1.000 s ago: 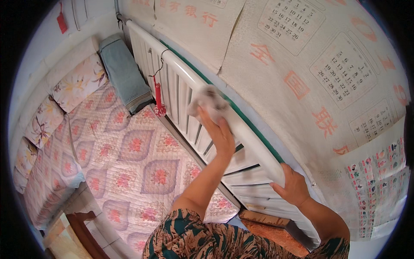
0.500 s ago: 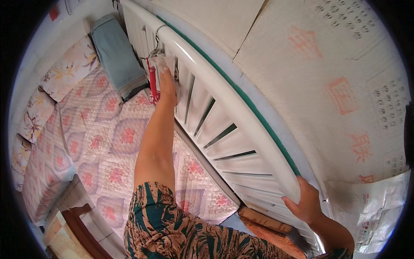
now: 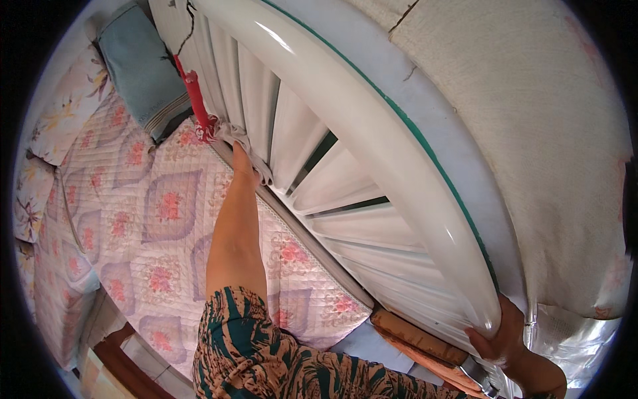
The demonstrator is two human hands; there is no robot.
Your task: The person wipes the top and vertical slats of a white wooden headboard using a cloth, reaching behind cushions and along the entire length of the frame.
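Observation:
My left hand [image 3: 243,163] reaches far forward and presses a pale grey cloth [image 3: 242,141] against the lower slats of a white headboard [image 3: 345,126], close to the mattress edge. The fingers are folded around the cloth. My right hand [image 3: 503,332] grips the rounded near end of the headboard's top rail at the lower right. A red tassel [image 3: 197,96] hangs on the slats just beyond the cloth.
A quilted bedcover [image 3: 153,219] with pink flower patches covers the bed on the left. A folded blue-grey blanket [image 3: 143,66] lies at the head, floral pillows [image 3: 56,120] along the far side. A paper-covered wall [image 3: 531,133] runs behind the headboard. A wooden bed frame edge [image 3: 412,336] shows below.
My left hand has slid the cloth down from the top rail to the bottom of the slats. My head has come closer to the headboard. The right hand keeps its grip on the rail end.

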